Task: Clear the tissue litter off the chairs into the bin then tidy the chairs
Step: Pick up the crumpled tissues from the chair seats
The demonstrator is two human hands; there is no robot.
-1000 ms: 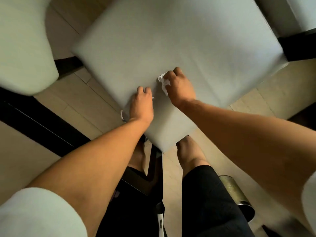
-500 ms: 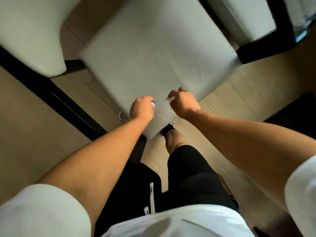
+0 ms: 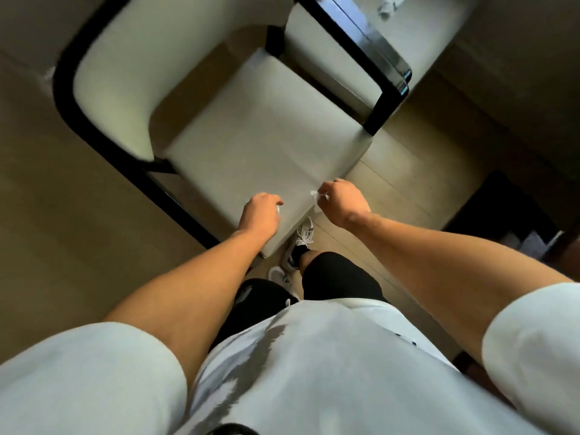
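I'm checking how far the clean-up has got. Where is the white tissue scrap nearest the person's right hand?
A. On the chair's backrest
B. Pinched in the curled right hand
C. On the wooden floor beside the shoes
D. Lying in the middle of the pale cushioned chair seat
B: a bit of white tissue scrap sticks out of the curled fingers of the right hand, which is held at the front corner of the pale cushioned chair seat.

We see only slivers of white tissue (image 3: 314,194) poking from the curled fingers of the right hand (image 3: 342,200); the rest is hidden in the fist. A smaller white bit (image 3: 277,209) shows at the left hand (image 3: 260,211), too small to tell apart. The crumpled white thing (image 3: 388,7) at the top edge is blurred and cut off.
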